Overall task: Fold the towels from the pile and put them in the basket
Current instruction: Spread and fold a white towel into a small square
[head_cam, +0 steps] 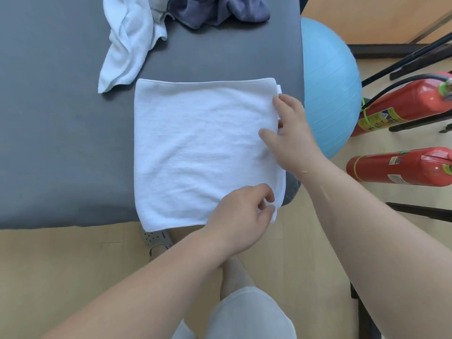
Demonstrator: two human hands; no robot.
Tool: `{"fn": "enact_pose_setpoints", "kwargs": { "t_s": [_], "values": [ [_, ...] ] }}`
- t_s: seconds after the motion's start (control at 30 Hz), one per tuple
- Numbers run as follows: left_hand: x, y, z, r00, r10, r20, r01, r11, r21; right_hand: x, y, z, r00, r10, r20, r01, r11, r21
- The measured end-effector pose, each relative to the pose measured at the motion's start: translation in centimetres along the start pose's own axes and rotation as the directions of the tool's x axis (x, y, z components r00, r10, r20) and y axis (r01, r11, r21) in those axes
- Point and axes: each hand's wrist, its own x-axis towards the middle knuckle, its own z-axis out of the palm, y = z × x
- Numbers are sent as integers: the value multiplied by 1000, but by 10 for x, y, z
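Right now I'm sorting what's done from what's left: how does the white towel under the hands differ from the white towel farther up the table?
The near towel lies flat and smooth in a neat square; the far towel is crumpled and twisted. The near towel overhangs the table at its front edge; the far towel lies wholly on it, against the pile. Both hands, left and right, touch the near towel; none touches the far towel. Both are white.

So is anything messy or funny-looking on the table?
A bit. The white towel being folded hangs over the grey table's near edge, and a crumpled white towel trails loose from the pile.
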Motion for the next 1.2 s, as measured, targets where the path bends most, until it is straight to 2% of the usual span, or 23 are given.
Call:
{"fn": "enact_pose_setpoints", "kwargs": {
  "t_s": [0.07,0.13,0.2,0.27,0.33,0.37,0.47,0.53,0.63,0.7,0.87,0.93,1.03,1.1,1.2],
  "values": [
    [-7,-9,-14,982,9,-191,-9,1000,2,-7,-9,10,995,-25,-92,3,972,-236],
    [-15,-28,-31,906,-18,-422,43,998,49,-17,-23,26,988,-109,-110,48,891,-452],
    [-23,-51,-48,816,-88,-571,159,984,76,-20,-33,45,980,-199,17,173,808,-563],
    [-30,-73,-62,762,-154,-630,288,951,116,-14,-31,62,963,-217,160,269,736,-621],
    [-38,-93,-72,761,-156,-630,394,882,258,-6,-22,72,960,-190,205,279,705,-653],
    [-42,-102,-75,791,-147,-594,418,839,349,-3,-18,75,962,-191,196,273,691,-669],
    [-49,-129,-74,901,-117,-417,356,750,558,-2,-12,79,971,-196,138,235,665,-709],
    [-47,-143,-70,926,-123,-356,331,717,614,-4,-20,83,970,-212,118,231,662,-713],
    [-40,-149,-69,931,-123,-343,325,707,628,-4,-38,102,919,-324,224,381,587,-714],
    [-39,-151,-69,934,-118,-337,319,699,640,2,-46,115,894,-343,288,439,550,-711],
    [-48,-158,-82,955,-26,-295,222,722,656,21,-76,129,959,-215,184,281,643,-713],
    [-59,-162,-89,942,38,-335,190,760,621,17,-98,142,950,-247,191,310,664,-680],
    [-77,-168,-99,877,146,-458,166,802,574,10,-122,164,919,-282,276,395,645,-655],
    [-88,-174,-103,852,201,-483,129,815,566,12,-129,173,937,-237,255,348,652,-673],
    [-100,-177,-97,876,239,-418,32,838,545,14,-136,181,966,-189,179,260,659,-706]
  ]
}}
